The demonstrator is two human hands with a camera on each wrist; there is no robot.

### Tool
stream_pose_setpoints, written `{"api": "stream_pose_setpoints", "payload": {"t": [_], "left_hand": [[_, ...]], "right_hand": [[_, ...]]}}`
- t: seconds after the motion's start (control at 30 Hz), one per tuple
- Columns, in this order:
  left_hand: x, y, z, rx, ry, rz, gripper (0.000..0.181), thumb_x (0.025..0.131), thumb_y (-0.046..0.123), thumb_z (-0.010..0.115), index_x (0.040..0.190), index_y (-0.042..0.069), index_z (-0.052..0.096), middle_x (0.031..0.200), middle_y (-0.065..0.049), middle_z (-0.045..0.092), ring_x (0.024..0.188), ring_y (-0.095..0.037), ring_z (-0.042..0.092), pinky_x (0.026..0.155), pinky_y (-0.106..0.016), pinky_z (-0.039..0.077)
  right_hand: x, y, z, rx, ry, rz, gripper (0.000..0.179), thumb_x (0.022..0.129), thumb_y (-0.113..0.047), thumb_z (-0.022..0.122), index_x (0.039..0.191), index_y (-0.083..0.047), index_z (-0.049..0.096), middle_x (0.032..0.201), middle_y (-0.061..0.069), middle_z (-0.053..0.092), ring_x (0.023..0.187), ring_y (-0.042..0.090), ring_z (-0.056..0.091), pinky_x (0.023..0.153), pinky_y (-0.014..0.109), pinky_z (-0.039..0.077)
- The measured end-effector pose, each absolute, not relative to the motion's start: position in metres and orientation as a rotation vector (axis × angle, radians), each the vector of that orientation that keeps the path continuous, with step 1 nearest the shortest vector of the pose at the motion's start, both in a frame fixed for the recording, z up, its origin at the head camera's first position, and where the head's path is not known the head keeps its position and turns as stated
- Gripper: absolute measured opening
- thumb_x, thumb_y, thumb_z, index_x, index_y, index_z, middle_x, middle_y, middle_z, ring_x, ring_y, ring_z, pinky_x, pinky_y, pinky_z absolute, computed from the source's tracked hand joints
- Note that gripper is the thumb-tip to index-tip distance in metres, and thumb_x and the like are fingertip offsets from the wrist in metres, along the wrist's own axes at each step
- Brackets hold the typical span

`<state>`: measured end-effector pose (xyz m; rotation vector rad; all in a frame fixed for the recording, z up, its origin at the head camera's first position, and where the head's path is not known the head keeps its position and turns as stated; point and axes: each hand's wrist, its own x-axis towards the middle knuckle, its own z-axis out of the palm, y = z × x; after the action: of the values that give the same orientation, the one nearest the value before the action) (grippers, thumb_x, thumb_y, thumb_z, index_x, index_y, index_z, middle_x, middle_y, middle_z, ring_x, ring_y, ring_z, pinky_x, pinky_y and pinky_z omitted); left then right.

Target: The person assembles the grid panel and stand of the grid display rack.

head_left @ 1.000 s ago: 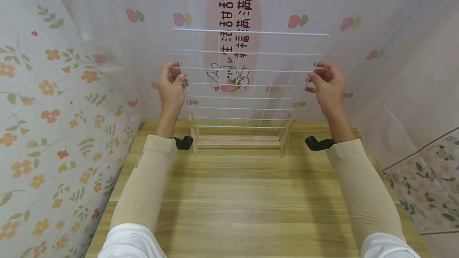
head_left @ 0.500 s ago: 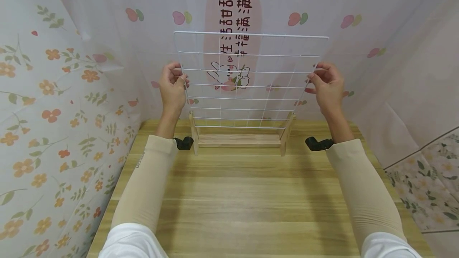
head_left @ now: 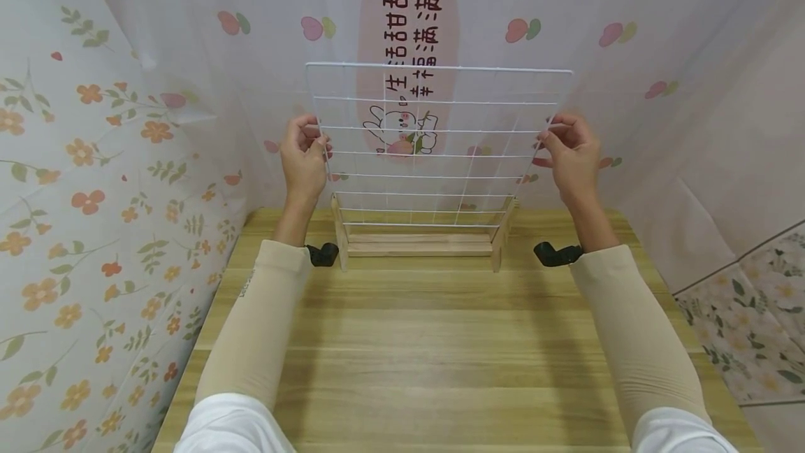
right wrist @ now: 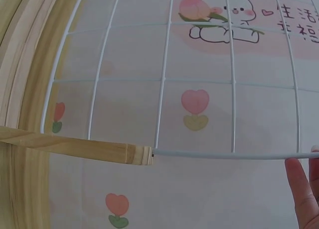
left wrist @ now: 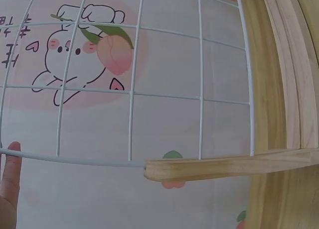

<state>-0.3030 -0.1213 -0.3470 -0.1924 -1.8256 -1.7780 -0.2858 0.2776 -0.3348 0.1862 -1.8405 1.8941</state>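
Observation:
A white wire grid panel (head_left: 440, 68) stands nearly upright, its lower end between the two side pieces of a low wooden stand (head_left: 418, 250). My left hand (head_left: 304, 163) pinches the panel's left edge wire between thumb and fingers, about midway up. On the opposite edge, my right hand (head_left: 575, 163) grips the wire at a similar height. In the left wrist view, the edge wire runs into the end of a wooden side piece (left wrist: 214, 168), with a fingertip at the far left. The right wrist view mirrors this, with the other side piece (right wrist: 89, 146) meeting the grid.
The stand rests near the back of a wood-grain table (head_left: 415, 341). Close behind it hangs a pale printed curtain (head_left: 264, 75) with a pink cartoon patch. A flowered sheet (head_left: 113, 229) borders the left side. Black wrist mounts (head_left: 556, 254) stick inward from both sleeves.
The panel's top edge has come down slightly in the head view, and both hands have shifted slightly down with it. The grips on both edges are the same.

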Motion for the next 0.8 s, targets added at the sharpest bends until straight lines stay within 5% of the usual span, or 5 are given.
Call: {"api": "stream_pose_setpoints", "payload": {"t": [0.17, 0.4, 0.57, 0.8], "left_hand": [[-0.298, -0.122, -0.347, -0.179, -1.824, -1.804, 0.024, 0.093, -0.011, 0.051, 0.11, 0.005, 0.057, 0.085, -0.003, 0.055, 0.07, -0.018, 0.059, 0.066, -0.025, 0.053], [-0.303, -0.123, -0.354, -0.206, -1.793, -1.797, 0.024, 0.091, -0.014, 0.05, 0.107, 0.003, 0.056, 0.083, -0.006, 0.056, 0.069, -0.027, 0.059, 0.062, -0.025, 0.052], [-0.301, -0.122, -0.354, -0.201, -1.819, -1.806, 0.024, 0.092, -0.012, 0.05, 0.109, 0.004, 0.056, 0.085, -0.006, 0.056, 0.068, -0.017, 0.058, 0.06, -0.023, 0.051], [-0.296, -0.121, -0.354, -0.167, -1.877, -1.842, 0.024, 0.095, -0.01, 0.048, 0.111, 0.007, 0.054, 0.087, -0.009, 0.054, 0.074, -0.03, 0.056, 0.048, -0.018, 0.05]], "right_hand": [[-0.286, 0.278, -0.337, 0.185, -1.86, 1.906, 0.018, 0.091, -0.001, 0.064, 0.108, -0.004, 0.063, 0.09, 0.005, 0.064, 0.078, 0.019, 0.064, 0.063, 0.032, 0.057], [-0.288, 0.278, -0.339, 0.178, -1.887, 1.88, 0.022, 0.091, -0.003, 0.065, 0.112, 0.001, 0.06, 0.09, 0.004, 0.064, 0.078, 0.018, 0.064, 0.064, 0.032, 0.057], [-0.287, 0.278, -0.341, 0.178, -1.884, 1.894, 0.018, 0.091, -0.002, 0.064, 0.108, -0.003, 0.061, 0.089, 0.004, 0.064, 0.078, 0.018, 0.064, 0.062, 0.031, 0.057], [-0.288, 0.28, -0.347, 0.19, -1.86, 1.918, 0.015, 0.091, -0.001, 0.065, 0.106, -0.003, 0.062, 0.089, 0.005, 0.064, 0.077, 0.019, 0.064, 0.061, 0.03, 0.058]]}}
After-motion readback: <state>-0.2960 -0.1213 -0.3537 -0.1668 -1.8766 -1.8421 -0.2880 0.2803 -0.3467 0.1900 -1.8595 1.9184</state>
